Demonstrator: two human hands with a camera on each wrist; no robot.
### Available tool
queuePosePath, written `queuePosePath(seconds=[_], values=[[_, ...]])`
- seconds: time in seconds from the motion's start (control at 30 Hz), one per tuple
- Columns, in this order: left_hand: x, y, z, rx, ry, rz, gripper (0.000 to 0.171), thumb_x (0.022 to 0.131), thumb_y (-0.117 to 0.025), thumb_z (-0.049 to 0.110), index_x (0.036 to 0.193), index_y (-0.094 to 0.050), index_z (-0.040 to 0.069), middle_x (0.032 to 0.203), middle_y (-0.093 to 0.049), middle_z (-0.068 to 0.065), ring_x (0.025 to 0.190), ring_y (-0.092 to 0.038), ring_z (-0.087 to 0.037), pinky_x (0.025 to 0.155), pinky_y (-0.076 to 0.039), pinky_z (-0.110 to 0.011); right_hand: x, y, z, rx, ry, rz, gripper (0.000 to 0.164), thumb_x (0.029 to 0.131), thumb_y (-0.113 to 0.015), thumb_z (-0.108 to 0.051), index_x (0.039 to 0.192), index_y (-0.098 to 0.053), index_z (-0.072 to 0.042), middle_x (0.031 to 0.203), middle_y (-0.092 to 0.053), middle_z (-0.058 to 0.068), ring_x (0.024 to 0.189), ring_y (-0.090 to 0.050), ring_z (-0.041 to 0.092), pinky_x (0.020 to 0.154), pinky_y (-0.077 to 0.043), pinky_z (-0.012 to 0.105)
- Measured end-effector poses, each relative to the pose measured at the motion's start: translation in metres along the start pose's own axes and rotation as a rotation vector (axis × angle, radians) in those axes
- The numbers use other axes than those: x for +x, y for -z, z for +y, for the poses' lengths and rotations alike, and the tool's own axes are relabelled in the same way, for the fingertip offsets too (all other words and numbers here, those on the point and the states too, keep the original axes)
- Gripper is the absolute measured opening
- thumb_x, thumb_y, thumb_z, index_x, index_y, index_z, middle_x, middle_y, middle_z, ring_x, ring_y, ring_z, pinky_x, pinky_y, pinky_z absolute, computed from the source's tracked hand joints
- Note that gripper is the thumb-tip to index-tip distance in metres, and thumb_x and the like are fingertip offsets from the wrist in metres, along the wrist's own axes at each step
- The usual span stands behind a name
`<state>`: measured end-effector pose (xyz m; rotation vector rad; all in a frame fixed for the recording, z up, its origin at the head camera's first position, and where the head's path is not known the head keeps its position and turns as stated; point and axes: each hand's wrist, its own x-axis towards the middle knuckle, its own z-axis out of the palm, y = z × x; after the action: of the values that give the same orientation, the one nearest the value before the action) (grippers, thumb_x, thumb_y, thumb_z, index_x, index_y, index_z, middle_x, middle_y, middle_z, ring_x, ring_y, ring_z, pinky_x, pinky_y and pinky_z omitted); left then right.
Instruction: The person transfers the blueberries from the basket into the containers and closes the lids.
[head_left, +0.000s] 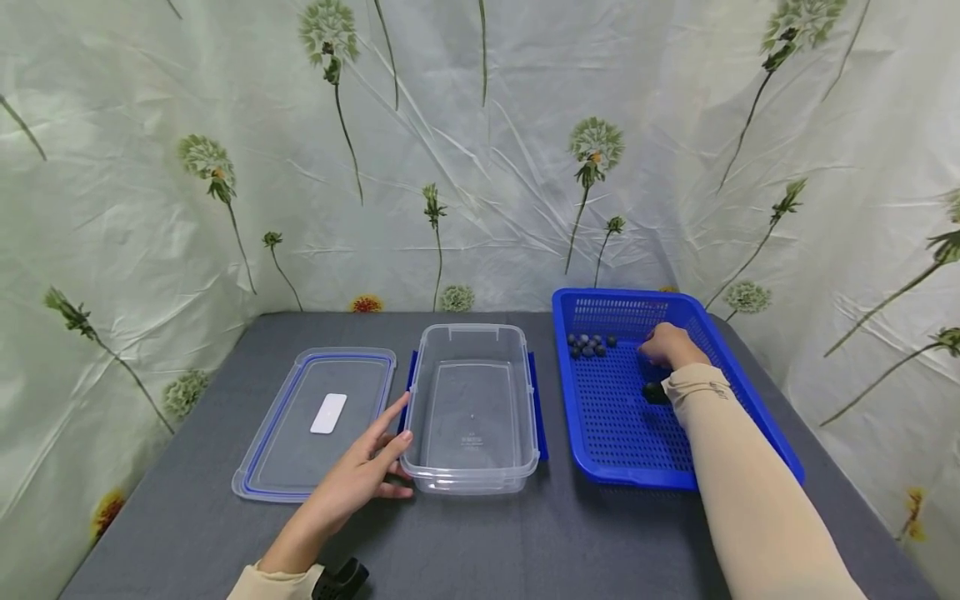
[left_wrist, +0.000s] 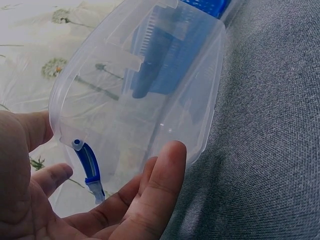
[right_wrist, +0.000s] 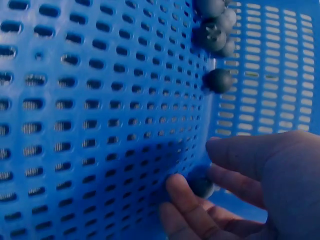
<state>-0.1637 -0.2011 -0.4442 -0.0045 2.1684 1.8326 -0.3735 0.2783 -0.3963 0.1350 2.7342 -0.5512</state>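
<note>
A clear plastic container (head_left: 472, 408) with blue side latches (left_wrist: 88, 162) stands in the middle of the table. My left hand (head_left: 367, 467) rests at its left side, fingers spread and fairly straight along the wall and latch. To the right, my right hand (head_left: 670, 344) reaches down into a blue perforated basket (head_left: 600, 472). In the right wrist view its fingers curl round one blueberry (right_wrist: 202, 187) low by the basket's end wall. Several more blueberries (head_left: 588, 346) lie grouped in the basket's far left corner; a single blueberry (right_wrist: 219, 81) sits between that group and the hand.
A clear lid (head_left: 292, 442) with a blue seal and a white label (head_left: 328, 413) lies flat left of the container. Grey cloth (head_left: 480, 546) covers the table. A dandelion-print curtain (head_left: 480, 167) hangs behind and on both sides.
</note>
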Motion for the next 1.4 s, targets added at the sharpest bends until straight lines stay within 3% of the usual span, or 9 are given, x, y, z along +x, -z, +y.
queuePosePath(seconds=[0.13,0.2,0.37,0.53,0.87,1.1,1.33,1.4], values=[[0.0,0.001,0.0,0.001,-0.019,-0.02,0.067,0.114,-0.054,0.031,0.172,-0.021,0.039,0.14,-0.051,-0.03,0.091,-0.066,-0.026,0.077,-0.068,-0.043,-0.003,0.001,0.006,0.019,0.026,0.027,0.051,0.104,-0.057,-0.015,0.143,-0.054,0.018,0.116,-0.072,0.028,0.098,-0.069,0.034,0.093,-0.059,0.05],[-0.001,0.001,-0.001,-0.002,-0.026,-0.029,0.068,0.114,-0.055,0.032,0.172,-0.02,0.038,0.14,-0.05,-0.031,0.091,-0.066,-0.026,0.077,-0.068,-0.043,-0.003,0.001,0.007,0.038,0.032,0.035,0.05,0.105,-0.058,-0.015,0.143,-0.055,0.017,0.111,-0.075,0.025,0.098,-0.071,0.032,0.096,-0.059,0.051],[-0.001,0.002,-0.002,-0.005,-0.03,-0.032,0.069,0.113,-0.056,0.035,0.172,-0.02,0.037,0.14,-0.05,-0.031,0.09,-0.067,-0.026,0.077,-0.068,-0.043,-0.003,0.001,0.007,0.118,0.07,0.063,0.04,0.105,-0.06,-0.015,0.133,-0.062,0.014,0.077,-0.071,0.002,0.071,-0.064,0.012,0.075,-0.054,0.03],[-0.001,0.001,-0.001,-0.002,-0.036,-0.033,0.069,0.114,-0.055,0.035,0.172,-0.019,0.037,0.14,-0.05,-0.031,0.09,-0.067,-0.026,0.077,-0.068,-0.043,-0.006,0.003,0.009,0.21,0.11,0.08,0.033,0.105,-0.061,-0.011,0.127,-0.064,0.014,0.07,-0.068,-0.004,0.062,-0.059,0.003,0.061,-0.052,0.017],[-0.002,-0.001,-0.003,-0.042,-0.028,-0.016,0.066,0.114,-0.055,0.034,0.171,-0.022,0.039,0.14,-0.048,-0.03,0.096,-0.06,-0.027,0.08,-0.068,-0.048,-0.019,0.014,0.007,0.21,0.214,0.116,0.034,0.107,-0.061,-0.012,0.129,-0.065,0.014,0.079,-0.077,0.006,0.063,-0.064,0.005,0.06,-0.054,0.018],[-0.003,-0.004,-0.005,-0.069,-0.022,0.036,0.062,0.114,-0.054,0.032,0.17,-0.027,0.04,0.14,-0.047,-0.028,0.1,-0.054,-0.027,0.083,-0.068,-0.049,-0.028,0.022,-0.002,0.235,0.28,0.116,0.035,0.111,-0.058,-0.015,0.134,-0.065,0.011,0.09,-0.079,0.012,0.074,-0.069,0.014,0.069,-0.059,0.028],[-0.003,-0.006,-0.006,-0.093,-0.024,0.048,0.061,0.114,-0.055,0.03,0.169,-0.03,0.04,0.139,-0.048,-0.027,0.102,-0.052,-0.027,0.083,-0.068,-0.049,-0.043,0.031,-0.017,0.291,0.342,0.104,0.033,0.11,-0.059,-0.01,0.135,-0.065,0.011,0.085,-0.077,0.0,0.072,-0.065,0.006,0.066,-0.054,0.025],[-0.004,-0.005,-0.006,-0.099,-0.023,0.044,0.062,0.114,-0.056,0.03,0.169,-0.029,0.04,0.139,-0.047,-0.027,0.102,-0.052,-0.027,0.084,-0.068,-0.049,-0.046,0.032,-0.023,0.288,0.356,0.106,0.033,0.11,-0.06,-0.011,0.135,-0.065,0.011,0.087,-0.077,0.003,0.073,-0.065,0.007,0.065,-0.053,0.024]])
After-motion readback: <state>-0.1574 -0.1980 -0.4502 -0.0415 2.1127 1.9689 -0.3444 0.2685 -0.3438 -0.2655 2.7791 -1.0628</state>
